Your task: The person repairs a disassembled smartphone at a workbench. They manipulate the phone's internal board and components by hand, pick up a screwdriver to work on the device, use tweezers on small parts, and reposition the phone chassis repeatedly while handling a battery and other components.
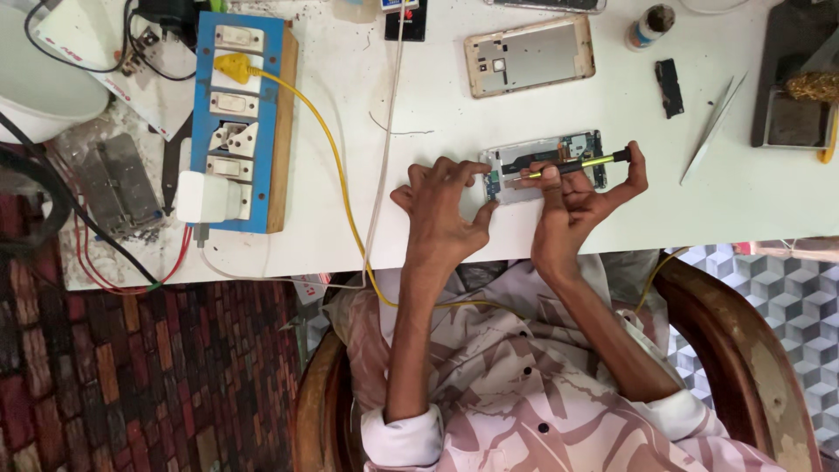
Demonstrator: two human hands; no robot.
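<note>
Left hand [441,205] spread, fingertips pressing the opened phone [544,163] flat on the white table [454,87]. Right hand [581,197] pinches a yellow-black screwdriver [578,164], lying across the phone's exposed board.

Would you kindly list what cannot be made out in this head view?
- Opened silver phone: its lower edge is hidden under both hands.
- Yellow-and-black screwdriver tip: covered by right hand fingers.
- Left hand grip on the phone: unclear.
- Phone's small parts: too small.
- Dark tray: cut off by the frame's top edge.
</note>
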